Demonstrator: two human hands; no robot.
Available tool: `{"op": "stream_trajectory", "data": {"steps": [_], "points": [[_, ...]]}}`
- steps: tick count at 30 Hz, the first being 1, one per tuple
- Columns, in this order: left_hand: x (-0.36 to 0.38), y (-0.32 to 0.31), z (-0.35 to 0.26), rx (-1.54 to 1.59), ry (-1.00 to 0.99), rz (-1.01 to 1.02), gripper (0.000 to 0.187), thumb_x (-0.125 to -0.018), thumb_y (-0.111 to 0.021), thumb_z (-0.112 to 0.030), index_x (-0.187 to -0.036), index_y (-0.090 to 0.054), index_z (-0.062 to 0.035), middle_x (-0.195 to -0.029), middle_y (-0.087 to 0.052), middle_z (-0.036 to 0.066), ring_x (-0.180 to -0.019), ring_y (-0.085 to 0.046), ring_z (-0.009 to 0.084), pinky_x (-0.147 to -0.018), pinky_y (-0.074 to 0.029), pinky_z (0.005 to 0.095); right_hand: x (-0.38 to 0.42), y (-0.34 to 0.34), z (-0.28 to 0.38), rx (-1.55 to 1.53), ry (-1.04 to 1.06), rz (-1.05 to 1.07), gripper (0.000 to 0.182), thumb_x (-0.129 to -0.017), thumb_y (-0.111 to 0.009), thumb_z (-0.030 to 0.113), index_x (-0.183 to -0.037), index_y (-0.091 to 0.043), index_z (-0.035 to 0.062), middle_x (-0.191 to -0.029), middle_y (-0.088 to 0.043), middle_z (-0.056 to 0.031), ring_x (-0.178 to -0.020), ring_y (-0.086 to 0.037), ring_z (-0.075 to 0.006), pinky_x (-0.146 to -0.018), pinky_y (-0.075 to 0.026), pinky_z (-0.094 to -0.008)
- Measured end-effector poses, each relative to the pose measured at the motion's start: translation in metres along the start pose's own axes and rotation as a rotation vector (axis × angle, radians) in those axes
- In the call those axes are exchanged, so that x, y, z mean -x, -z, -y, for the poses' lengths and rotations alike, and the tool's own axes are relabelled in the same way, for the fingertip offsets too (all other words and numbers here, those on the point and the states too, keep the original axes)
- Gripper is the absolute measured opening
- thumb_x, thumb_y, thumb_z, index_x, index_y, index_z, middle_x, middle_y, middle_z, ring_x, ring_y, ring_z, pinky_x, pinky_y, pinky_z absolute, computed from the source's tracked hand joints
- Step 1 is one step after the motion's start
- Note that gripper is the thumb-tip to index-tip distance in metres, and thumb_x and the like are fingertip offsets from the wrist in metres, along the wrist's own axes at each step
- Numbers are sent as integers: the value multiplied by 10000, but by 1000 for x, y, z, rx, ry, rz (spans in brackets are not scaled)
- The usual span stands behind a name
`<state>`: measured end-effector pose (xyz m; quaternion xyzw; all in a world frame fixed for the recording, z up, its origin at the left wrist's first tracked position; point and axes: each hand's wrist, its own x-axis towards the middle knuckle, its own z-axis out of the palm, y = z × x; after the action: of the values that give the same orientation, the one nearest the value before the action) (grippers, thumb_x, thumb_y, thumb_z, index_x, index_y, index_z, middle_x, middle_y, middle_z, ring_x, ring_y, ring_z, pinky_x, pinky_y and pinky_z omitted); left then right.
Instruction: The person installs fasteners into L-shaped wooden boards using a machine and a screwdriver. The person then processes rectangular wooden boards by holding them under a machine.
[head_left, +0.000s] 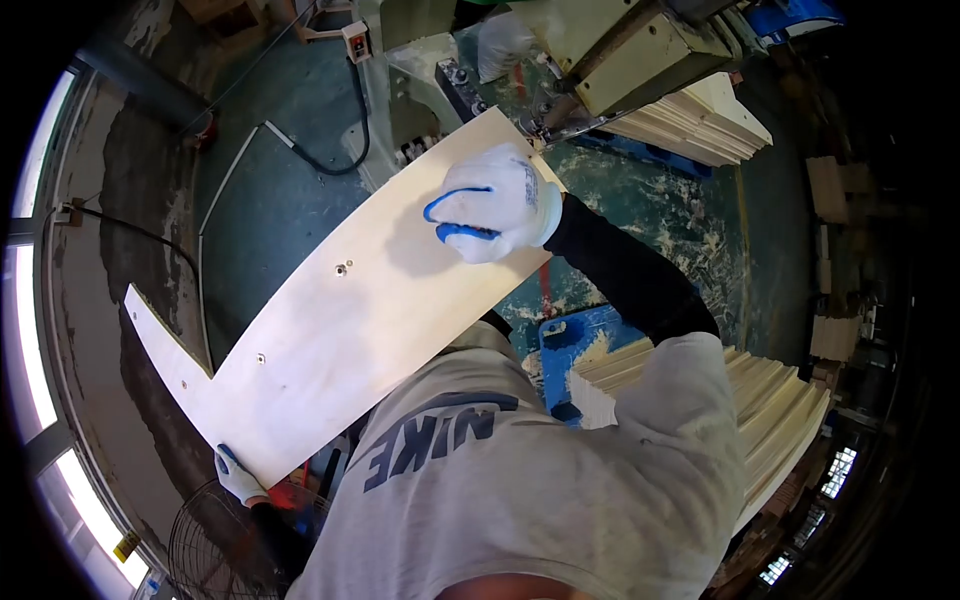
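A long pale plywood panel (330,320) with one curved edge and a pointed prong slants across the view in front of my body. Several small holes, some with metal inserts, show in its face. My left hand (240,475), in a white glove with blue-coated fingers, grips the panel's lower-left edge. Above the panel's upper end is my right hand (495,205), gloved the same way, its fingers curled closed and casting a shadow on the wood. Whatever those fingers may hold is hidden.
A green machine (655,65) stands beyond the panel's upper end. Stacked plywood pieces (700,120) lie at the upper right, and another stack (770,400) sits beside me near a blue pallet (575,345). A wire fan guard (205,540) is below my left hand.
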<state>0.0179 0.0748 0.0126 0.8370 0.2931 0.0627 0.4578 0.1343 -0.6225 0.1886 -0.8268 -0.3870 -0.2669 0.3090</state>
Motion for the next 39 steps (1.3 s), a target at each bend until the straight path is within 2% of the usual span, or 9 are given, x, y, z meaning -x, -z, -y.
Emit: {"op": "stream_trajectory", "data": {"steps": [11, 15, 26, 33, 34, 35, 36, 38, 39], "points": [[-2, -2, 1, -36, 8, 14, 489, -1019, -577, -328, -1282, -588, 84, -1160, -679, 145, -939, -633, 190, -847, -523, 307, -9, -3, 2, -9, -184, -27, 149, -605, -695, 132, -741, -649, 92, -681, -625, -59, -547, -600, -251, -509, -472, -335], [2, -11, -6, -77, 12, 4, 504, -1020, -569, -343, -1288, -584, 84, -1181, -674, 147, -963, -634, 202, -859, -523, 318, -1, 6, 16, -52, -84, 210, 129, -609, -691, 145, -706, -629, 87, -696, -611, -57, -549, -579, -253, -504, -458, -351], [8, -13, 26, -47, -6, -81, 494, -1027, -555, -369, -1220, -623, 81, -1083, -682, 95, -928, -606, 155, -832, -502, 291, 6, 31, 11, -189, -265, -63, 69, -687, -627, 76, -748, -614, 47, -708, -631, -97, -602, -617, -290, -559, -486, -349], [9, -14, 26, -30, 30, -36, 498, -1028, -552, -373, -1204, -630, 85, -1063, -689, 96, -900, -607, 150, -810, -504, 295, 23, 56, 24, -105, -282, 36, 113, -718, -606, 75, -825, -602, 36, -735, -631, -106, -622, -612, -255, -586, -496, -346], [6, -10, 27, -19, 39, -16, 496, -1027, -554, -373, -1208, -631, 82, -1067, -690, 98, -899, -607, 151, -806, -505, 299, 53, 67, 21, -195, -508, -519, 47, -770, -632, 47, -811, -631, 71, -790, -653, -69, -615, -621, -198, -591, -516, -313], [13, -14, 32, 12, 55, -11, 494, -1026, -555, -372, -1212, -632, 79, -1071, -692, 101, -899, -606, 152, -802, -506, 303, 125, 118, 5, 705, -633, -502, 30, -860, -639, 63, -836, -621, 69, -826, -640, -68, -679, -631, -178, -633, -540, -288], [15, -5, 30, -110, 82, 23, 513, -1030, -547, -368, -1250, -607, 92, -1136, -685, 133, -957, -619, 178, -845, -513, 320, 152, 137, 22, 295, -589, -647, 75, -903, -590, 110, -860, -594, 49, -809, -616, -85, -678, -614, -201, -638, -529, -282], [18, -96, 21, 19, 57, -54, 518, -1017, -569, -350, -1284, -572, 94, -1172, -675, 167, -1007, -626, 209, -873, -519, 349, 186, 171, 39, -505, -363, -817, 216, -991, -492, 204, -907, -540, 11, -774, -567, -120, -676, -580, -246, -650, -505, -270], [18, -50, 10, -57, 40, -86, 525, -1011, -581, -342, -1302, -555, 94, -1191, -671, 184, -1032, -630, 224, -887, -522, 364, 178, 125, 56, -343, -483, -944, 238, -999, -457, 220, -918, -520, 5, -768, -557, -128, -654, -566, -253, -619, -491, -286]]}}
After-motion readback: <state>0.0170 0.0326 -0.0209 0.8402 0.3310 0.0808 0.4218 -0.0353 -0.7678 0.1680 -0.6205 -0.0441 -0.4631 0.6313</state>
